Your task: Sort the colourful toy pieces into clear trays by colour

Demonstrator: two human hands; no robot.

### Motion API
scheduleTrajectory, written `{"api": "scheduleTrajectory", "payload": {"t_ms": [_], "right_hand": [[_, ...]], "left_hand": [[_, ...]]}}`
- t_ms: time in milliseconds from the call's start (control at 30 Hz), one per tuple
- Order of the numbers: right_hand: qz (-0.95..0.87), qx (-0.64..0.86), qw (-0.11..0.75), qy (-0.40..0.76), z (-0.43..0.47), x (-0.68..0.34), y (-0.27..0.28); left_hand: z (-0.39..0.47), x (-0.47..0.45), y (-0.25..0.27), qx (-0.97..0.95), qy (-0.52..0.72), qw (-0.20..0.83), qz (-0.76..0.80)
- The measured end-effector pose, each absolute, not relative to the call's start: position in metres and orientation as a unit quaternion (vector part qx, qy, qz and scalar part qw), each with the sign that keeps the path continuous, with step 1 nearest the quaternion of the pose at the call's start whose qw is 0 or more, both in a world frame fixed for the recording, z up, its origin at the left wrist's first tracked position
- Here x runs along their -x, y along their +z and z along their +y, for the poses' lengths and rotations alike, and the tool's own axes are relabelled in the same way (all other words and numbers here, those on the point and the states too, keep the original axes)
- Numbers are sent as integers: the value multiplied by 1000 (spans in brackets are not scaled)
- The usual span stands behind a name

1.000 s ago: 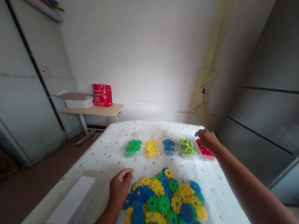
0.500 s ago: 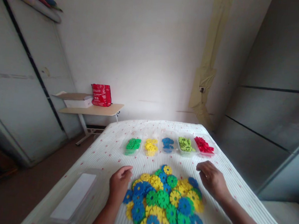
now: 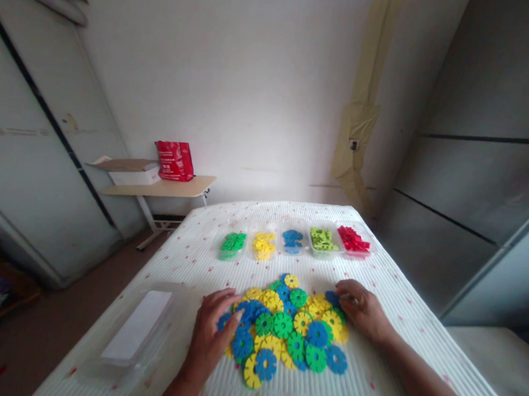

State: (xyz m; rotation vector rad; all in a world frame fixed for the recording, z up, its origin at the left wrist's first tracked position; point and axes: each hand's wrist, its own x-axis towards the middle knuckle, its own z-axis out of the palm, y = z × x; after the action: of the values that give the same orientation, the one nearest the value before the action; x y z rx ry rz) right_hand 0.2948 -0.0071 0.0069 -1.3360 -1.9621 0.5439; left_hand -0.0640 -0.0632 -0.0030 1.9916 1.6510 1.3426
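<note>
1. The left hand [image 3: 212, 325] has thumb and fingers parted, with no piece visible between them; the right hand [image 3: 365, 310] has curled fingers, and I cannot tell if they pinch something.
2. The pile of notched discs [image 3: 282, 325] lies between the hands, each at its own side edge; the discs, being round, have no long axis.
3. Both forearms slant inward.
4. Beyond the pile stand five clear boxes [image 3: 324, 254] in a row.

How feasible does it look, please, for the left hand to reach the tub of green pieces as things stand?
Probably yes: only tablecloth shows between the left hand and the tub holding green pieces, so the way looks free.
</note>
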Motion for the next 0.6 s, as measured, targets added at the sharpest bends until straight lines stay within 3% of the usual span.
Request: {"api": "scheduleTrajectory", "payload": {"t_ms": [167, 600], "right_hand": [[-758, 509, 336, 232, -4, -297, 7], [-791, 477, 290, 252, 2, -297, 8]], "left_hand": [[-75, 61, -9, -732, 395, 25, 555], [-70, 63, -18, -703, 414, 44, 576]]}}
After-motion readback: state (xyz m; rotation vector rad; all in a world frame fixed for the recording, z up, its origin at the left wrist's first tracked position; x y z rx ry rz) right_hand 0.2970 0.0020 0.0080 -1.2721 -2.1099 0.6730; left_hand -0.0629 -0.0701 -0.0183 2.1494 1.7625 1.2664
